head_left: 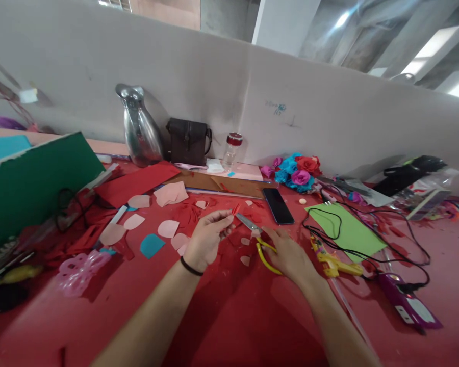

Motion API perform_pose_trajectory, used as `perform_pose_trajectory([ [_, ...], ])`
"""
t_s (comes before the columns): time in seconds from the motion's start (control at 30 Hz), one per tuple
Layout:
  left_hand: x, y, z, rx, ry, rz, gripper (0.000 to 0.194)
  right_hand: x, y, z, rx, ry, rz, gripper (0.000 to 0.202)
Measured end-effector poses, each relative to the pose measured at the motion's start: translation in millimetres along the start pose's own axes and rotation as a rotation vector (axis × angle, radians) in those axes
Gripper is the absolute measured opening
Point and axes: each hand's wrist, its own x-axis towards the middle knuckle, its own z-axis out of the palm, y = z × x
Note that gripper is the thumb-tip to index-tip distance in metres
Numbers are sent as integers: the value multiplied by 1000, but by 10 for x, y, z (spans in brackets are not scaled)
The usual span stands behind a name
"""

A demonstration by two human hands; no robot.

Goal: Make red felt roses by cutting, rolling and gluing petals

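In the middle of the head view, my left hand (pixel 210 237) pinches a small piece of red paper (pixel 235 209) between thumb and fingers. My right hand (pixel 285 252) is closed on a pair of scissors (pixel 266 257) with yellow handles. The scissor blades point left, with their tips close beside the red piece; whether they touch it is too small to tell. Pink paper petals (pixel 168 228) and a blue paper petal (pixel 152 246) lie on the red table (pixel 222 316) left of my left hand. Red paper scraps are spread behind both hands.
A phone (pixel 278 206) lies behind my right hand. To the right are a yellow glue gun (pixel 334 265), black cables, a green sheet (pixel 352 234) and a purple power strip (pixel 409 300). Along the wall stand a metal jug (pixel 141 130), a glass bottle (pixel 232 150) and paper flowers (pixel 296 172).
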Motion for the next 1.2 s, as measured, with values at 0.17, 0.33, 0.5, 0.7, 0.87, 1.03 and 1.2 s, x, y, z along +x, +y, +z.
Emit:
perform_pose_trajectory([
  [0.17, 27, -18, -13, -89, 26, -105, 15, -13, -216, -154, 18, 231, -34, 38],
  [0.33, 78, -37, -26, -133, 88, -125, 17, 88, -487, -144, 656, 368, -115, 29],
  [0.5, 103, -73, -39, -135, 62, -111, 17, 125, -586, 59, 1033, 289, -14, 15],
  [0.7, 84, -139, 1, -191, 95, -180, 20, 78, -720, 88, 1299, 118, -10, 25],
  [0.87, 71, -159, -2, -153, 17, -182, 21, 90, -749, 135, 1362, 134, -80, 18],
  [1.03, 61, -141, -22, -37, -30, -88, 20, 103, -707, 128, 1346, 96, -66, 18],
  [1.2, 58, -180, -15, 13, 15, 6, 25, 105, -686, 127, 1311, 124, -81, 16],
])
